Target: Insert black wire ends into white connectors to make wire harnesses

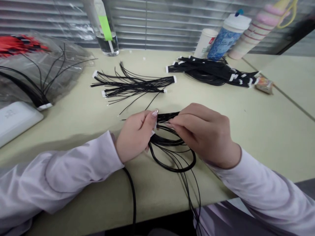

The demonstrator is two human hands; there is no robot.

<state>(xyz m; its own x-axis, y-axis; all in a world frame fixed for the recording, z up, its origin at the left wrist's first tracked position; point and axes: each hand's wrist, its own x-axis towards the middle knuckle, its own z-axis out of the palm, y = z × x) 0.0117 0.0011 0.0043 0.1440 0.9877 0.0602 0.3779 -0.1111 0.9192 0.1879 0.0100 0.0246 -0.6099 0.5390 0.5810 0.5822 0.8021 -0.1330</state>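
Note:
My left hand (pixel 139 132) is closed around the white connector end of a black wire harness (pixel 167 141), thumb on top. The harness loops below and between both hands, and several thin wires hang from it over the table's front edge. At the harness's upper strands, my right hand (pixel 205 132) pinches a thin black wire between thumb and fingers. Just beyond the hands lies a loose group of black wires (pixel 135 85) with white connectors. Farther right is a pile of bundled black harnesses (pixel 211 72) with white connectors.
On the left are a white box (pixel 18 119) and a plastic bag (pixel 66 72) with red and black wires. A clear bottle (pixel 107 36), a white container (pixel 205 42), a blue tumbler (pixel 226 37) and a pink bottle (pixel 256 32) stand by the blinds. A small packet (pixel 264 85) lies right.

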